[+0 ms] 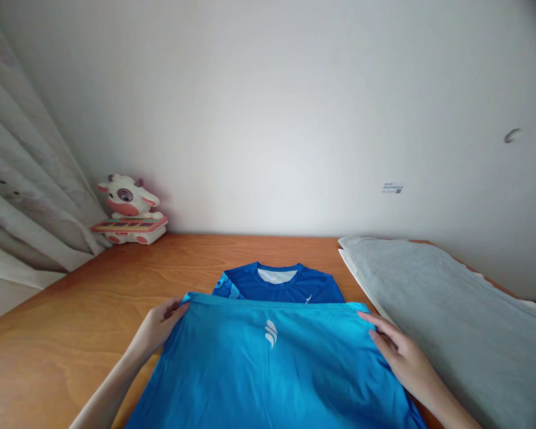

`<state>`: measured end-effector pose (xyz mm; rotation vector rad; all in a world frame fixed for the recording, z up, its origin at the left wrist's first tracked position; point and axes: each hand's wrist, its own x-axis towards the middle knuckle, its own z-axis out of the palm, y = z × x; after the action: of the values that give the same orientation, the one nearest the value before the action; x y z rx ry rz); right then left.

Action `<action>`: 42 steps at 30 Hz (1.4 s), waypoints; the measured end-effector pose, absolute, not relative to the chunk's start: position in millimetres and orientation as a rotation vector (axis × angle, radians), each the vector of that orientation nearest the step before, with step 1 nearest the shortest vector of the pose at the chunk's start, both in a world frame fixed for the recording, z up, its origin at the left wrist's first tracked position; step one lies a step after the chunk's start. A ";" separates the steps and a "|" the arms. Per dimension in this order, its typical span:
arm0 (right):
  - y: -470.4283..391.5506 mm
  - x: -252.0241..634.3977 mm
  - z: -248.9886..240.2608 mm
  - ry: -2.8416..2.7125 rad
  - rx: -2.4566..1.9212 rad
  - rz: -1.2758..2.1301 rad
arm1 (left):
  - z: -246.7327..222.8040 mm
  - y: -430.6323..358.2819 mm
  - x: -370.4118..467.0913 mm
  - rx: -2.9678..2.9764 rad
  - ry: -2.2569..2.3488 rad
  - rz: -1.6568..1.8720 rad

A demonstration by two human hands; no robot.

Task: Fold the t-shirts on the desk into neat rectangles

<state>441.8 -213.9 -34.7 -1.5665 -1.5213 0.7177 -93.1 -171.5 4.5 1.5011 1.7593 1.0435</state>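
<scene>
A blue T-shirt (pixel 272 375) lies on the wooden table in front of me, its round collar pointing toward the wall. The lighter blue hem is drawn up over the chest, and a white leaf-like mark shows below that edge. At the hem's left corner, my left hand (pixel 163 325) is closed with the cloth pinched between thumb and fingers. My right hand (pixel 397 348) grips the opposite corner, fingers along the edge. Dark blue shoulders and a patterned left sleeve show beyond the hem; the middle of the shirt is covered.
A cow-shaped toy keyboard (pixel 131 211) stands at the back left of the wooden table (pixel 62 328), beside a pale curtain (pixel 27 155). Grey cloth (pixel 433 286) is spread along the right side. A white wall (pixel 268 119) rises behind the table.
</scene>
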 end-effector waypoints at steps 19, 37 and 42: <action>-101.7 438.4 -45.8 -1.504 -1.628 0.516 | -20.6 -67.5 -78.3 1.617 1.837 1.116; -65.0 389.6 -34.3 -1.769 -1.927 0.115 | -17.9 -30.5 -34.5 1.909 2.191 0.956; -78.6 300.5 -26.7 -1.999 -1.780 0.066 | -29.6 -54.9 58.9 2.259 1.972 0.808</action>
<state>300.5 -78.6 -26.7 -1.7800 -1.9992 0.0664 58.9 -54.9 -29.6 2.2588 1.9717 0.8078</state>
